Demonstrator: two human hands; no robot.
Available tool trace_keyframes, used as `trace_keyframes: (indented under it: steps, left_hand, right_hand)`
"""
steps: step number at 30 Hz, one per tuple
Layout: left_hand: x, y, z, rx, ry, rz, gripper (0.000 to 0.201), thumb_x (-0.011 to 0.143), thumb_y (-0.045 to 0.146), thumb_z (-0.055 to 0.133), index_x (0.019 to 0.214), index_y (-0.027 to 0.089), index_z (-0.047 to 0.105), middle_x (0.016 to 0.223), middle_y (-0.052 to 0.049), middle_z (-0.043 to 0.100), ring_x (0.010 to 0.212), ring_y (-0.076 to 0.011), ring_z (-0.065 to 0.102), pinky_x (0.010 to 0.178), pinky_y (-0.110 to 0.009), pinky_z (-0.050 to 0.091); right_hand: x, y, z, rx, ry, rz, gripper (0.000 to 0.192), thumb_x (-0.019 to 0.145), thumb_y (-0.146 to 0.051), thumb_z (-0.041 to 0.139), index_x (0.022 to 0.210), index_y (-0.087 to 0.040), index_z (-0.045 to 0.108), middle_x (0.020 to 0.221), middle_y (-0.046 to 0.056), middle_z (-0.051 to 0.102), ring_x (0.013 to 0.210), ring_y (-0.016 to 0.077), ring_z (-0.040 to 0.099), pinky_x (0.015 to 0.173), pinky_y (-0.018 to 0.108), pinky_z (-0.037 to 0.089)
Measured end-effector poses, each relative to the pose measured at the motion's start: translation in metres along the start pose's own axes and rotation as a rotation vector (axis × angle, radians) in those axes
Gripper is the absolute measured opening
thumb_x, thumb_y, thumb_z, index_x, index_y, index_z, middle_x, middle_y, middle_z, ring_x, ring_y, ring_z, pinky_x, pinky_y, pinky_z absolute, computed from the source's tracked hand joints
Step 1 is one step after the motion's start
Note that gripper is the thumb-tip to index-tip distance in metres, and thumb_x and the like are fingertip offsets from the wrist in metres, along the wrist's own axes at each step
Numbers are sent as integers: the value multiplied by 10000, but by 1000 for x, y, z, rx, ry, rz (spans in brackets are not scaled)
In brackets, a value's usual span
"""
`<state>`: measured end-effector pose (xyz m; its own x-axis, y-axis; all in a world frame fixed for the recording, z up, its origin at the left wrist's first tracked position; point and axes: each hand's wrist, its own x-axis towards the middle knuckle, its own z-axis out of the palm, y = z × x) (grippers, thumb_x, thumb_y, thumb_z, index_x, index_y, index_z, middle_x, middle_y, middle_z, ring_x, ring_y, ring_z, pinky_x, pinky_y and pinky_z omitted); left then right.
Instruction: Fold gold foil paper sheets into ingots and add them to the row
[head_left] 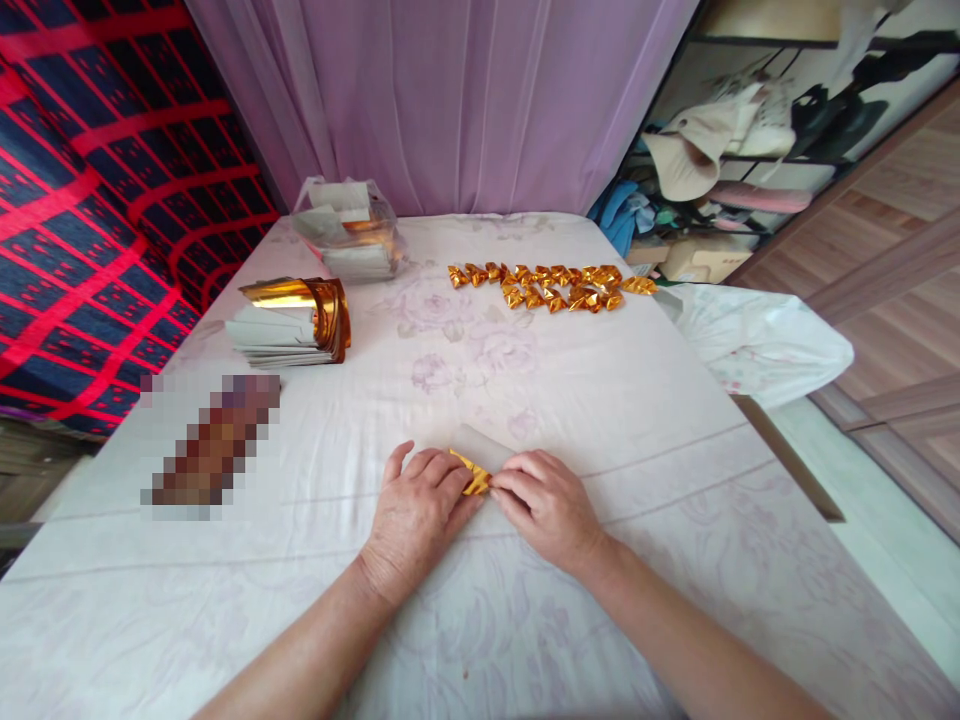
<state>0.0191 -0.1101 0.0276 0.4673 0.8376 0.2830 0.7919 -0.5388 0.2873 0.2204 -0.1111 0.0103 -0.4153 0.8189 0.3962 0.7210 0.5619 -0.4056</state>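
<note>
The big white surface (600, 420) is carrying everything. Far left, a stack of gold paper (289, 322) is sitting, and a row of folded gold pieces (551, 285) is lying far off. Near the middle, the left hand (416, 515) and right hand (547, 505) are pressing one small gold sheet (474, 475) between them, fingers curled and pinching it, both hands equally close. Nothing is blocking them.

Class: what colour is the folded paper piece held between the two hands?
Shiny gold folded paper piece, white underside; head view.

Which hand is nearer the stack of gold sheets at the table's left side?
Left. The left hand lies below-right of the gold sheet stack; the right hand is farther right.
</note>
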Motion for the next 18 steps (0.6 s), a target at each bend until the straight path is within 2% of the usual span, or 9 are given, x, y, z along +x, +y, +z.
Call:
trace_keyframes:
  steps: [8,18]
  left_hand:
    - [-3,-3,0,-29,-9,-12,169,950,300,552,1024,280,702,1047,-3,731,1012,-219,638,1070,-524,318]
    - [-3,-3,0,-36,-3,-21,183,950,264,545,1023,291,711,1051,-2,735,1013,-214,646,1077,-523,325]
  right_hand:
    - [3,-4,1,33,6,75,202,946,-248,512,817,-198,658,830,39,648,783,175,574,743,327,430]
    - [7,-6,4,-78,9,160,181,898,-230,564,721,-211,594,731,24,601,715,165,563,682,304,392]
